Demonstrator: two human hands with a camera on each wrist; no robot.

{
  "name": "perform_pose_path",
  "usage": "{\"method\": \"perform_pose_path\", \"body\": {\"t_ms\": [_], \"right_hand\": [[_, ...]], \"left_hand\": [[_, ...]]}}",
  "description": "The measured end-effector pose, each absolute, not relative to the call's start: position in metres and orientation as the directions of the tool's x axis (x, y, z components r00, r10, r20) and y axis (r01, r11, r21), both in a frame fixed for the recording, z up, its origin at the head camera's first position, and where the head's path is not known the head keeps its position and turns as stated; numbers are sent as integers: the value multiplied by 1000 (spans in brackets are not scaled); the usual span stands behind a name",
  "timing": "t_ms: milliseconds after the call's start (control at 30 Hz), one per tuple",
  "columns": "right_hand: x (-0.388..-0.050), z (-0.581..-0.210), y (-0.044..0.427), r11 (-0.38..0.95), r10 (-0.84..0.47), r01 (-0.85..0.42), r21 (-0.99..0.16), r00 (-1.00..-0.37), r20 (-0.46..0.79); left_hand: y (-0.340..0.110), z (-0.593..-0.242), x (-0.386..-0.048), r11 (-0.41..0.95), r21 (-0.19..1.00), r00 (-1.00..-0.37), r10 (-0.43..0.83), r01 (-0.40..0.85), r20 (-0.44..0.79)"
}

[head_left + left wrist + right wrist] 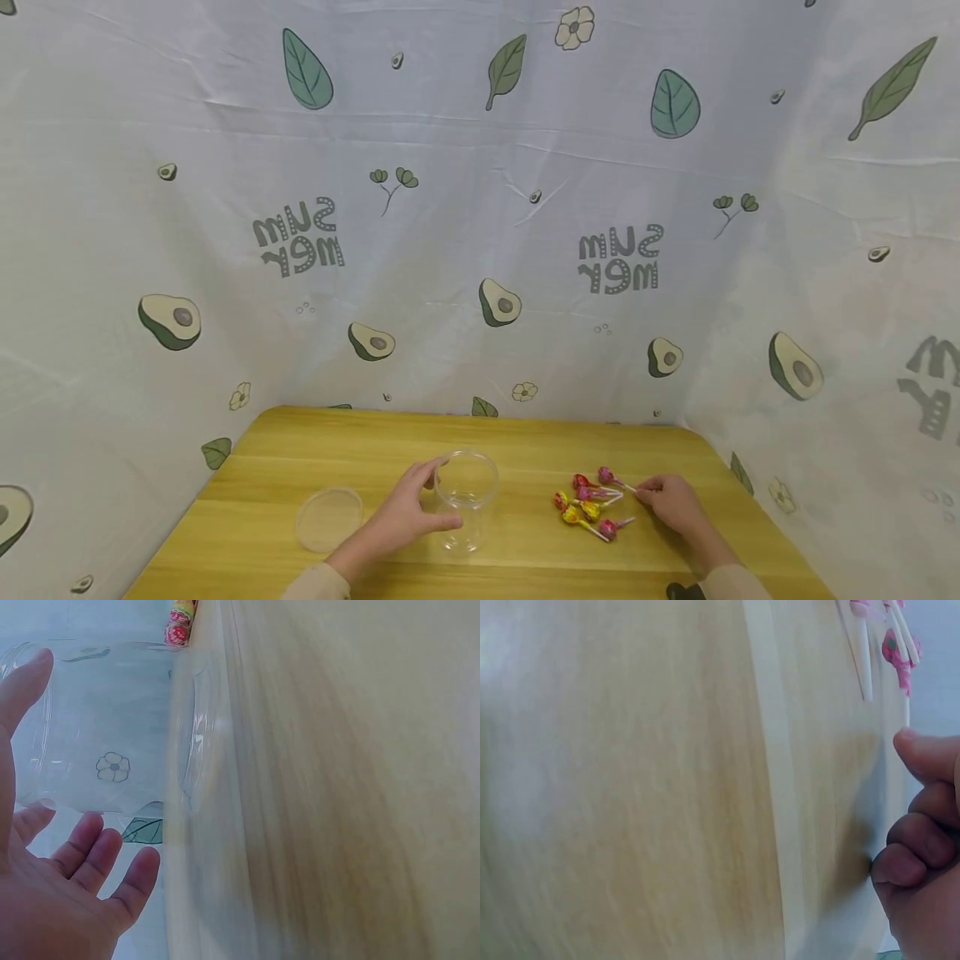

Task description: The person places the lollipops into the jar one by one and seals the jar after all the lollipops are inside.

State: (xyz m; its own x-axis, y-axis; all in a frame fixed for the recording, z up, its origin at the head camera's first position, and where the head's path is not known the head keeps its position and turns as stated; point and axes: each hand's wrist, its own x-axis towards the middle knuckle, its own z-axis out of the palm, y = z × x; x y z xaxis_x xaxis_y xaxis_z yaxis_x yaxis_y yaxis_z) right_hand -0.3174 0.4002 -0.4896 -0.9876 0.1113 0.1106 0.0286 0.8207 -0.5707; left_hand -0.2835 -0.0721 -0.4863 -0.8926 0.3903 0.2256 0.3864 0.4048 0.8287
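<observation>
A clear plastic jar (467, 504) stands upright on the table, its top uncovered. My left hand (408, 510) holds it from the left, thumb on the near side and forefinger near the rim; in the left wrist view the other fingers of this hand (82, 877) are spread below the jar (112, 727). On the right, my right hand (671, 500) pinches the stick end of a pink-wrapped lollipop (606, 475). The right wrist view shows thumb and forefinger at the white stick, the other fingers curled. Several red, pink and yellow lollipops (588, 508) lie in a cluster left of that hand.
A round clear lid (328, 518) lies on the wooden table (525, 567), left of my left hand. A small dark object (684, 591) shows at the bottom edge beside my right sleeve. Patterned cloth (450, 250) hangs behind the table and at its sides.
</observation>
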Motion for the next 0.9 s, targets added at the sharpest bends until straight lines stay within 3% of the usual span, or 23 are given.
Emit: {"method": "perform_pose_path", "body": {"t_ms": [467,900], "right_hand": [[-317,-484,401,790,93,10,-613,-990,105],[-316,-466,389,835,22,-64,-547,-989,149]], "left_hand": [[-72,-482,-281,442,798,-888,391,410,240],[-71,-485,-283,442,794,-888,385,417,252]]}}
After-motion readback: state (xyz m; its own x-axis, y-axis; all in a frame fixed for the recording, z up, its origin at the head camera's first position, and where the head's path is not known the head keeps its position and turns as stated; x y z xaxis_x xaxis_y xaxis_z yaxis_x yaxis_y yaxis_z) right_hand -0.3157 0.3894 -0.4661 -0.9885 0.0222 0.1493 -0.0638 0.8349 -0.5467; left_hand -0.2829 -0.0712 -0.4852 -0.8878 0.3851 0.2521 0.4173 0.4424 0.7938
